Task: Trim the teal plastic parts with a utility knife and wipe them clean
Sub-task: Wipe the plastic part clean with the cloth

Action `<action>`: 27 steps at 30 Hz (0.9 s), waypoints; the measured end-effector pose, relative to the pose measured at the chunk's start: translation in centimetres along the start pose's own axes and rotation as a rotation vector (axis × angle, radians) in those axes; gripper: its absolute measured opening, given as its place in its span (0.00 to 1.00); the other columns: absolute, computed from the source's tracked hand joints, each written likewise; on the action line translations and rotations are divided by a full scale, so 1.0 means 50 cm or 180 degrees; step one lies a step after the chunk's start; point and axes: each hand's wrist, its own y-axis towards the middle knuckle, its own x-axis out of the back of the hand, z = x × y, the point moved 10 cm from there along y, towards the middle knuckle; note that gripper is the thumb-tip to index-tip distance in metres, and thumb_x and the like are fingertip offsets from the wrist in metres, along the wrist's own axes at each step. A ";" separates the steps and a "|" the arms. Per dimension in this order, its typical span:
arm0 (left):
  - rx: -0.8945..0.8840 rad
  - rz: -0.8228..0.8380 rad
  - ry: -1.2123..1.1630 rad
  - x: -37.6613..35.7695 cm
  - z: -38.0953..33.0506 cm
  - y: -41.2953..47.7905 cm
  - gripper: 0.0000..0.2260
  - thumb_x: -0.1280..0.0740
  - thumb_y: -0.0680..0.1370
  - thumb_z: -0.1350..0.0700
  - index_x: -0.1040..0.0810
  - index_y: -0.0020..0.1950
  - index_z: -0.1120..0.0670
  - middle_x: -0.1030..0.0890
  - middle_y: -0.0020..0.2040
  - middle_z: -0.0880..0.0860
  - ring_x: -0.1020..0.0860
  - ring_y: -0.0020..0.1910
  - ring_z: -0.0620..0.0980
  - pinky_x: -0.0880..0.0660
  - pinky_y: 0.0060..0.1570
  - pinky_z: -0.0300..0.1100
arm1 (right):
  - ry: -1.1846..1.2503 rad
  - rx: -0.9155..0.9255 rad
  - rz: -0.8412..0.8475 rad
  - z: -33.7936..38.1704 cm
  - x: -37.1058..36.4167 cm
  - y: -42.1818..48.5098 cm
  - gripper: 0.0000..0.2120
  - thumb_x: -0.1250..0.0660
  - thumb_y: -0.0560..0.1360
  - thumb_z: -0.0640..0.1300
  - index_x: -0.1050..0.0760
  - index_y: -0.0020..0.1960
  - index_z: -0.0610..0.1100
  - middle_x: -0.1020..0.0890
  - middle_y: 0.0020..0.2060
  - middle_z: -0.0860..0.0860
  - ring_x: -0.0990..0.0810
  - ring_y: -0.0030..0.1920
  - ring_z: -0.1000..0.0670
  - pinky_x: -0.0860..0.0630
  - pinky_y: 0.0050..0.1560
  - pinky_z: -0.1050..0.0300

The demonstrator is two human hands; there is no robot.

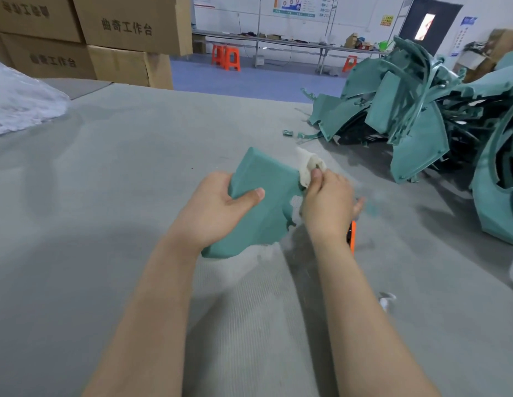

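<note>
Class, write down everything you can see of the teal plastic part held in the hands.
The teal part is a smooth, matt plastic panel, broad and slightly curved, with a rounded rim at its far end and a notched, irregular right edge. It is tilted, far end raised, over the grey table. Whether its near end touches the table cannot be told. The left hand grips its left edge, thumb on top. The right hand pinches a whitish cloth against its far right corner.

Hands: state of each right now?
Left hand: grips the teal part.
Right hand: pinches a white cloth; whether it also holds the orange knife cannot be told.
</note>
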 end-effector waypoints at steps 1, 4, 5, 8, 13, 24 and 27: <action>-0.0014 -0.0036 0.0038 0.006 0.001 0.002 0.07 0.32 0.77 0.54 0.19 0.42 0.56 0.16 0.39 0.54 0.19 0.35 0.48 0.24 0.36 0.44 | -0.0064 -0.0149 -0.0107 -0.022 0.015 0.008 0.18 0.50 0.84 0.49 0.24 0.54 0.41 0.21 0.57 0.43 0.28 0.64 0.42 0.43 0.71 0.41; 0.0006 -0.0169 -0.0082 0.022 0.011 0.006 0.06 0.32 0.77 0.54 0.19 0.43 0.54 0.15 0.40 0.52 0.17 0.37 0.47 0.23 0.36 0.42 | 0.0398 -0.0393 -0.0691 -0.060 0.068 0.017 0.17 0.49 0.84 0.47 0.25 0.53 0.37 0.21 0.53 0.39 0.25 0.56 0.39 0.33 0.63 0.42; 0.0049 -0.0209 -0.0233 0.025 0.018 0.008 0.05 0.32 0.78 0.54 0.19 0.43 0.53 0.15 0.40 0.51 0.17 0.38 0.47 0.22 0.38 0.43 | 0.0820 -0.0330 -0.0920 -0.058 0.086 0.013 0.16 0.48 0.84 0.46 0.26 0.52 0.36 0.21 0.51 0.39 0.24 0.54 0.39 0.32 0.61 0.43; 0.0300 -0.0505 -0.0940 0.041 0.050 0.011 0.04 0.31 0.77 0.56 0.18 0.44 0.52 0.14 0.40 0.47 0.16 0.39 0.46 0.20 0.40 0.43 | 0.2058 -0.0105 -0.1450 -0.048 0.130 -0.006 0.09 0.46 0.83 0.43 0.29 0.49 0.41 0.23 0.42 0.49 0.24 0.44 0.56 0.27 0.49 0.59; 0.0677 -0.0982 -0.1971 0.055 0.090 0.015 0.04 0.31 0.77 0.58 0.18 0.50 0.55 0.15 0.48 0.55 0.16 0.48 0.55 0.20 0.51 0.54 | 0.2260 -0.0209 -0.1108 -0.045 0.119 0.001 0.12 0.42 0.80 0.43 0.29 0.62 0.41 0.23 0.48 0.54 0.26 0.44 0.62 0.29 0.49 0.66; 0.0516 -0.1055 -0.2652 0.049 0.073 0.014 0.06 0.34 0.78 0.60 0.20 0.54 0.58 0.15 0.48 0.55 0.16 0.45 0.52 0.19 0.41 0.45 | 0.1325 0.0341 0.2307 0.054 -0.087 -0.082 0.15 0.36 0.80 0.50 0.30 0.66 0.55 0.19 0.51 0.55 0.22 0.49 0.58 0.29 0.52 0.63; 0.0451 -0.1026 -0.2752 0.051 0.069 0.015 0.06 0.34 0.78 0.60 0.21 0.54 0.58 0.15 0.46 0.53 0.16 0.43 0.50 0.20 0.37 0.42 | 0.1306 0.0285 0.1959 0.040 -0.072 -0.062 0.15 0.39 0.80 0.46 0.27 0.67 0.51 0.19 0.57 0.51 0.22 0.55 0.54 0.28 0.57 0.61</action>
